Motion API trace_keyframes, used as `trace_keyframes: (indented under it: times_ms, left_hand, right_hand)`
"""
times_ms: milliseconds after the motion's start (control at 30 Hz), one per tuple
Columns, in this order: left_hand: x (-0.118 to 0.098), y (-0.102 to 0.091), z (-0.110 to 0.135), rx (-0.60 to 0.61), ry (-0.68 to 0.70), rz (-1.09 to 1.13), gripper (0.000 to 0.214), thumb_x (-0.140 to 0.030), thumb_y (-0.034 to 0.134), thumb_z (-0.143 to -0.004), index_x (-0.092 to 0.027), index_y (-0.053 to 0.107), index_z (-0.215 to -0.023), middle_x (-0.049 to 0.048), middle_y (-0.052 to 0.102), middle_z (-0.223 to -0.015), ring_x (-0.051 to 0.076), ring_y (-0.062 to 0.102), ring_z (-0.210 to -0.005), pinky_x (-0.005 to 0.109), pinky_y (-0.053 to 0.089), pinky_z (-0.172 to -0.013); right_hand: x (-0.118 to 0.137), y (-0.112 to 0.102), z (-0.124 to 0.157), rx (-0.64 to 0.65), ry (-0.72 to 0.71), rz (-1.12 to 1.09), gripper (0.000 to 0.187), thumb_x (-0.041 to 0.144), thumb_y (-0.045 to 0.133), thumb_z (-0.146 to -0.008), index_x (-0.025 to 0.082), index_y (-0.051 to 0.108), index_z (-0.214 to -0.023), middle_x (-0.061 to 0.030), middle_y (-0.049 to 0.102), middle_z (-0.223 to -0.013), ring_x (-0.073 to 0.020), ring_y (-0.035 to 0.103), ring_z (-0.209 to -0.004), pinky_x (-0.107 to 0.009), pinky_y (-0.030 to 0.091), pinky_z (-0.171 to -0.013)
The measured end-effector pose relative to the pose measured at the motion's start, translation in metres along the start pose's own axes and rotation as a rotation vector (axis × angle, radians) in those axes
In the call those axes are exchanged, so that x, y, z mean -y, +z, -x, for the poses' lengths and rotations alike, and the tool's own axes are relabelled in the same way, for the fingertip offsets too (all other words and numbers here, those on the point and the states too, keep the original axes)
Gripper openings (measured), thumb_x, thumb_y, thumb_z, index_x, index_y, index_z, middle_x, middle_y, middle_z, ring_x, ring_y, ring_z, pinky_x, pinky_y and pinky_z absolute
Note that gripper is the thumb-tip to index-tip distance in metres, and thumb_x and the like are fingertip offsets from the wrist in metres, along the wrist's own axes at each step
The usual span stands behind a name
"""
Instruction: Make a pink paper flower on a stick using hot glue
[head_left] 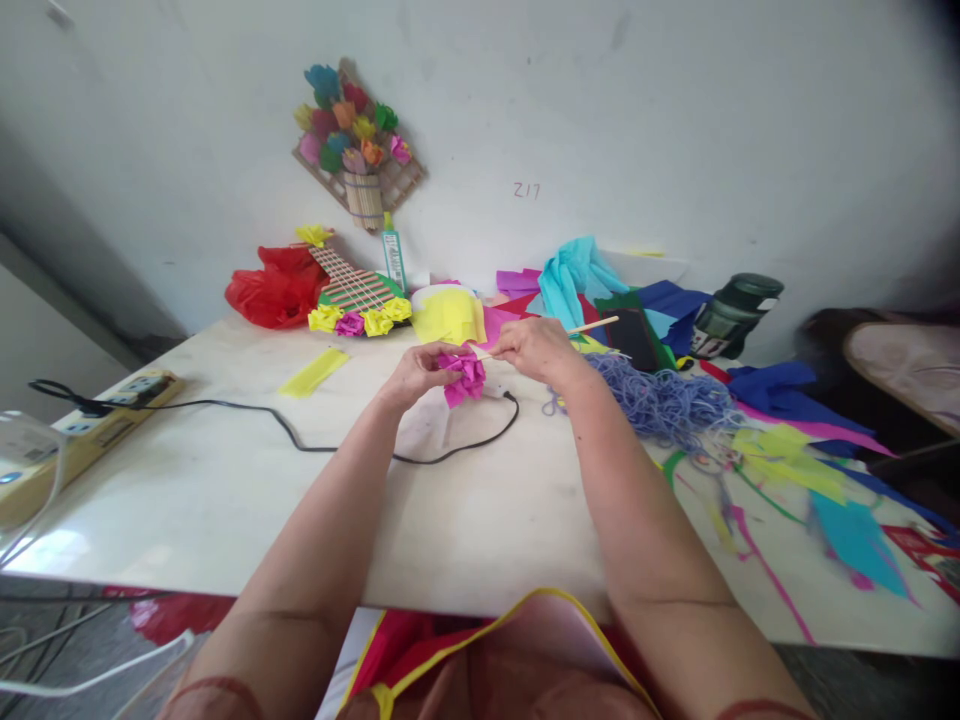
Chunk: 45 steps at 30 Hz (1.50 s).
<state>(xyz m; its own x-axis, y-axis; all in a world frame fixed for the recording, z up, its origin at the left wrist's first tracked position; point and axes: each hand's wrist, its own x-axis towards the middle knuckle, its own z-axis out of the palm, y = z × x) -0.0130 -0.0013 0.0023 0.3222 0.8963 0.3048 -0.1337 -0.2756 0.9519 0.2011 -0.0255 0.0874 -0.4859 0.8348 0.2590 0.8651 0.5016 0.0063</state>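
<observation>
My left hand is closed around a crumpled magenta paper flower held above the table's middle. My right hand pinches a thin wooden stick that runs from the flower toward the right. Both hands meet at the flower, a little above the pale tabletop. A black cable loops on the table just under them.
A yellow power strip lies at the left edge. Purple yarn, coloured paper scraps, a dark jar, a glue bottle, a red bag and a paper-flower craft crowd the back and right.
</observation>
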Motion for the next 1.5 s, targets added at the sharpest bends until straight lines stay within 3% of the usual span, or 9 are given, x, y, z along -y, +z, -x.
trace_keyframes:
  times_ms: [500,833,1500]
  left_hand:
    - [-0.003,0.001,-0.002,-0.024,0.03,-0.092,0.039,-0.025,0.088,-0.056,-0.015,0.077,-0.092,0.0115,0.075,-0.101,0.02,0.07,-0.083,0.03,0.054,-0.075]
    - [-0.004,0.001,-0.001,-0.049,0.033,-0.081,0.043,-0.032,0.09,-0.052,-0.015,0.077,-0.09,0.0067,0.074,-0.085,0.016,0.066,-0.073,0.026,0.052,-0.066]
    - [-0.005,0.002,-0.001,-0.085,0.034,-0.014,0.046,-0.031,0.091,-0.053,-0.014,0.076,-0.093,0.0063,0.075,-0.084,0.014,0.066,-0.07,0.027,0.053,-0.067]
  right_hand:
    - [0.0,0.003,-0.001,-0.011,-0.009,0.046,0.028,0.027,0.052,-0.094,0.026,0.078,-0.103,-0.0054,0.075,-0.105,-0.0213,0.065,-0.097,-0.03,0.038,-0.068]
    - [-0.001,-0.001,0.001,-0.045,0.088,-0.041,0.023,0.023,0.059,-0.089,0.022,0.078,-0.101,-0.006,0.076,-0.103,-0.021,0.065,-0.098,-0.029,0.041,-0.074]
    - [-0.012,-0.006,0.008,-0.124,0.137,-0.091,0.018,0.021,0.06,-0.085,0.02,0.077,-0.088,-0.0059,0.076,-0.095,-0.0197,0.065,-0.088,-0.029,0.039,-0.07]
